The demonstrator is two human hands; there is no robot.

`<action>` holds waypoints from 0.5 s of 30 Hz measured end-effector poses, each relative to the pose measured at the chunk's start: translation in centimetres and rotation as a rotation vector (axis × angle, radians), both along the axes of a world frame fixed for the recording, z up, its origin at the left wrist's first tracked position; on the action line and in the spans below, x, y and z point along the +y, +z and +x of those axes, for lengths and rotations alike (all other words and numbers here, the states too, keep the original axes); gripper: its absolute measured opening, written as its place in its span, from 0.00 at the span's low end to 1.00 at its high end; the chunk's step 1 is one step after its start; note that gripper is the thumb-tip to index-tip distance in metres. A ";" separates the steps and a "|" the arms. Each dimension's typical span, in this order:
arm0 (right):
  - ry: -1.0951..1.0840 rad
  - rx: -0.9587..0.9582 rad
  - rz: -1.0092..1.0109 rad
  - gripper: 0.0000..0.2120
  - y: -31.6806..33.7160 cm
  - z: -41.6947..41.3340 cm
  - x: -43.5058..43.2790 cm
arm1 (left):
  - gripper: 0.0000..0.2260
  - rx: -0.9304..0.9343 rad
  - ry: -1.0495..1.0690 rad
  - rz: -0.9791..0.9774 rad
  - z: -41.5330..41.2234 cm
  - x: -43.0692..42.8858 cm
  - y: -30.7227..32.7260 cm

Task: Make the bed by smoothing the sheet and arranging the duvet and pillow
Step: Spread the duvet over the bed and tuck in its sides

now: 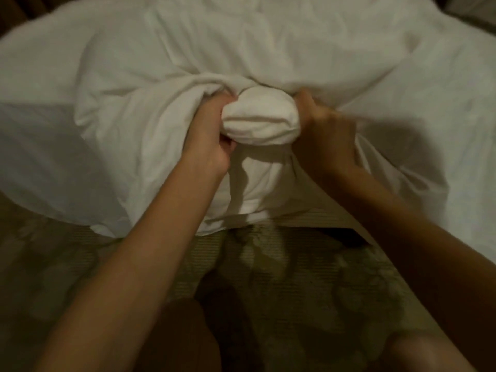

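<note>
Carpet [268, 277], patterned, lies nearest. Above it, the left hand [212, 130] and right hand [324, 130] each clench bunched folds of the white duvet [260, 122] at the bed's near edge, probably to drag it straight. The rest lies crumpled beyond.

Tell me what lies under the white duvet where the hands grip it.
Below the duvet, gripped by the left hand and right hand, only a ribbed beige strip and patterned surface show. Sheet and pillow, if beneath, are covered.
</note>
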State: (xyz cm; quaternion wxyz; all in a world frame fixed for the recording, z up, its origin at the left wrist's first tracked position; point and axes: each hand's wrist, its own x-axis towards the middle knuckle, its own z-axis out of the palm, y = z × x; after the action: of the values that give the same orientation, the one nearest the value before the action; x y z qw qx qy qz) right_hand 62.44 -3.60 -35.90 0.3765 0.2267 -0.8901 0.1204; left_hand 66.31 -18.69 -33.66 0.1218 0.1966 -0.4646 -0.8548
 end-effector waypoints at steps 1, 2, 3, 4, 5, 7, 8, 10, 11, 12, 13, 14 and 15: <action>0.018 -0.001 0.005 0.12 -0.3 0.1 0.3 | 0.08 -0.032 -0.006 0.019 0.4 -0.1 -1.4; 0.060 0.025 0.025 0.12 -1.2 0.1 0.6 | 0.10 -0.077 -0.019 0.036 0.9 -0.2 -3.0; 0.101 -0.019 0.055 0.12 -2.0 0.6 0.7 | 0.13 -0.127 -0.053 0.060 1.6 -0.3 -4.9; 0.145 -0.023 0.092 0.14 -3.1 1.0 0.7 | 0.16 -0.169 -0.108 0.092 2.4 -0.4 -7.0; 0.183 -0.063 0.134 0.15 -4.0 1.3 0.9 | 0.20 -0.205 -0.174 0.125 3.3 -0.5 -9.1; 0.207 -0.062 0.202 0.15 -5.5 1.7 1.1 | 0.31 -0.256 -0.295 0.210 5.0 -0.7 -13.1; 0.203 -0.051 0.231 0.15 -6.0 1.9 1.0 | 0.39 -0.284 -0.333 0.233 5.4 -1.0 -14.8; 0.186 -0.034 0.271 0.15 -6.7 1.9 0.9 | 0.51 -0.270 -0.333 0.274 5.6 -1.9 -18.1; 0.185 -0.050 0.276 0.14 -6.9 2.0 0.8 | 0.51 -0.248 -0.307 0.281 5.3 -2.1 -19.2; 0.187 -0.048 0.275 0.15 -7.1 2.0 0.8 | 0.47 -0.237 -0.262 0.300 4.8 -2.1 -19.6; 0.193 -0.064 0.267 0.15 -7.1 2.1 0.7 | 0.42 -0.239 -0.198 0.345 4.1 -1.9 -20.0; 0.204 -0.049 0.254 0.15 -7.5 1.7 0.8 | 0.35 -0.240 -0.128 0.419 3.5 -1.6 -20.3; 0.210 -0.054 0.248 0.15 -7.7 1.7 0.9 | 0.29 -0.264 -0.067 0.477 2.8 -1.1 -20.7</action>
State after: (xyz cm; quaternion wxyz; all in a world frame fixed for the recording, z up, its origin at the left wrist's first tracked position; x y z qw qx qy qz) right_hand 64.18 -2.73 -43.57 0.3067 0.3599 -0.8795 0.0545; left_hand 69.11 -19.80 -54.33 -0.0176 0.3139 -0.2684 -0.9106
